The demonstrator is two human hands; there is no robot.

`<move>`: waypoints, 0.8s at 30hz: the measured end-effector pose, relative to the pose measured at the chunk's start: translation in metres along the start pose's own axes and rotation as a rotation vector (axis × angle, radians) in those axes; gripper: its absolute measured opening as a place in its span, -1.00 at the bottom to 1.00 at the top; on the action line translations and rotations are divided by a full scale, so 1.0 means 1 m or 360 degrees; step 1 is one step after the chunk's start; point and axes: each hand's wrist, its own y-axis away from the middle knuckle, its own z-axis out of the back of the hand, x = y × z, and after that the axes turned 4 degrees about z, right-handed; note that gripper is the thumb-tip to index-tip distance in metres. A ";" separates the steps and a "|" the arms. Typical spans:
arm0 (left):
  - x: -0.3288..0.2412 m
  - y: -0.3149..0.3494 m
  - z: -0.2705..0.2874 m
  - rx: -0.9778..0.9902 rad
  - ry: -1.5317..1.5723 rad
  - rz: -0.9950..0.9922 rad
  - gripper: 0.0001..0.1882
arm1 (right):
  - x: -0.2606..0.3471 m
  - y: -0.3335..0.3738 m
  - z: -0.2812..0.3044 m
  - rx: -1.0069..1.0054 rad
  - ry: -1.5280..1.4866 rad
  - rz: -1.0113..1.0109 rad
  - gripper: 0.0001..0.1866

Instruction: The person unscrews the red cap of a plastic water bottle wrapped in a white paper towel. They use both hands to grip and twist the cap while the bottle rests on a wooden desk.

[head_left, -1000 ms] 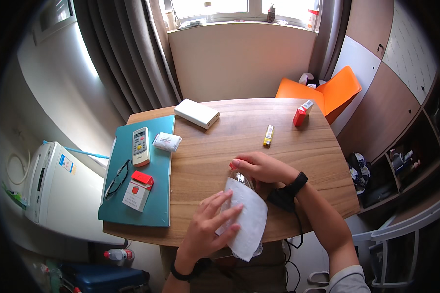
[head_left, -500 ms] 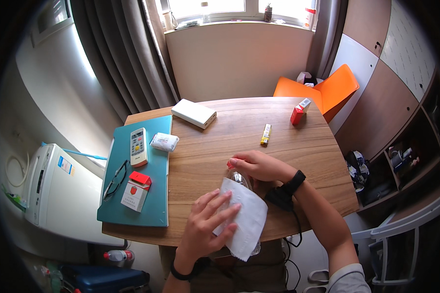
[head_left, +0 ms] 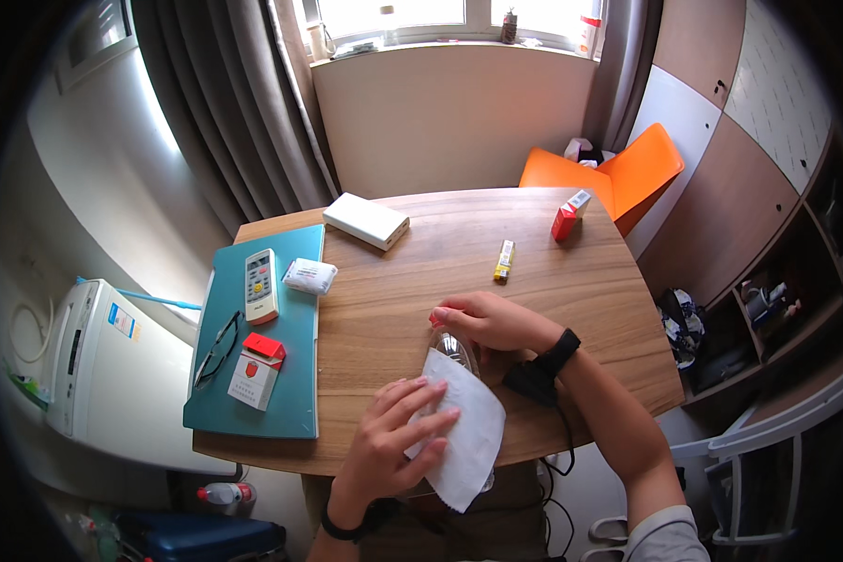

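A clear plastic bottle lies tilted over the near edge of the table, its red cap pointing away from me. My right hand pinches the bottle at the cap end. A white tissue covers most of the bottle's body. Over the tissue, my left hand presses it against the bottle with slightly spread fingers. The bottle's lower end shows only in part beneath the tissue. A black device with a cable hangs at my right wrist.
On the left, a teal folder bears a remote, glasses, a cigarette pack and a small white packet. Farther back are a white box, a yellow lighter-like item and a red-and-white box. An orange chair stands behind.
The left hand and tissue have shifted slightly down along the bottle, uncovering more of its upper part. The right hand keeps its hold at the cap. The whole view has shifted a little.
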 end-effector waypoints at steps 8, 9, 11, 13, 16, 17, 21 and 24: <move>-0.002 0.000 0.001 0.0003 -0.0060 0.0012 -0.61 | 0.008 0.002 -0.001 0.0003 -0.0040 -0.0055 -0.51; -0.002 0.000 0.001 0.0010 -0.0069 -0.0012 -0.60 | 0.007 0.002 0.000 0.0002 -0.0040 -0.0056 -0.51; -0.006 -0.004 -0.002 -0.0045 -0.0037 0.0134 -0.63 | 0.001 0.000 0.000 0.0009 -0.0030 0.0029 -0.51; -0.004 -0.004 -0.005 -0.0106 -0.0062 0.0274 -0.65 | -0.011 -0.003 -0.001 -0.0014 -0.0013 0.0083 -0.50; -0.004 -0.003 0.001 -0.0007 0.0015 0.0080 -0.63 | -0.008 -0.002 -0.001 -0.0034 0.0001 0.0116 -0.50; -0.004 -0.002 0.000 -0.0004 0.0017 0.0083 -0.63 | -0.006 -0.001 -0.001 -0.0034 0.0002 0.0099 -0.50; -0.004 -0.003 -0.004 -0.0060 0.0033 0.0145 -0.64 | -0.008 -0.003 0.000 -0.0017 0.0023 0.0128 -0.50; -0.005 -0.004 0.000 -0.0078 -0.0030 0.0133 -0.65 | 0.000 -0.001 0.000 0.0030 -0.0064 -0.0007 -0.49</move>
